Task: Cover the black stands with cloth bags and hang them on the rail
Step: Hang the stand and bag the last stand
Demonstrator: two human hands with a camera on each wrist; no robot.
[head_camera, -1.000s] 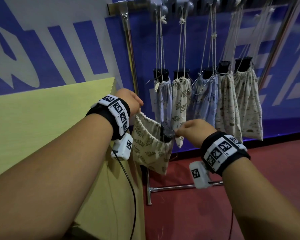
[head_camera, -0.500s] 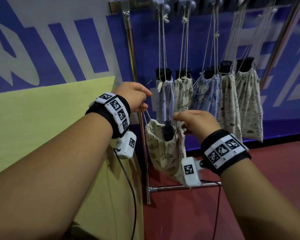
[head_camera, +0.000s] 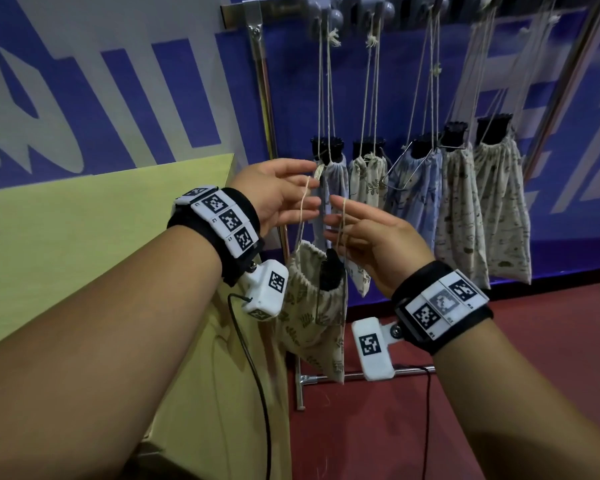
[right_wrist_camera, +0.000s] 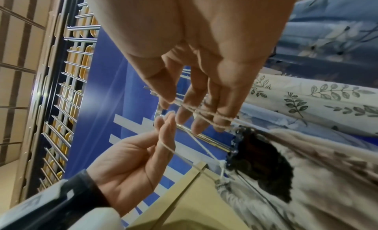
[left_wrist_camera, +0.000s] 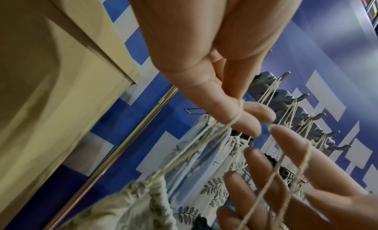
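Note:
A leaf-print cloth bag (head_camera: 309, 317) hangs from its cream drawstring (head_camera: 303, 206), with the top of a black stand (head_camera: 331, 271) poking out of its gathered mouth. My left hand (head_camera: 309, 192) is above the bag, fingers straight, one loop of the string draped over them. My right hand (head_camera: 340, 220) faces it, fingers also straight, carrying the other loop. In the left wrist view the string crosses my left hand's fingers (left_wrist_camera: 235, 118). The right wrist view shows the stand (right_wrist_camera: 263, 165) inside the bag (right_wrist_camera: 327, 177). The rail (head_camera: 291, 10) with hooks runs overhead.
Several covered stands (head_camera: 458, 209) hang by strings from the rail's hooks to the right. The rack's metal post (head_camera: 267, 109) stands just behind my left hand, its foot bar (head_camera: 326, 377) on the red floor. A yellow-green table (head_camera: 101, 220) is at the left.
Both hands have risen from the bag's mouth and straightened their fingers. The drawstring loops now lie over them, and the bag hangs lower and more upright.

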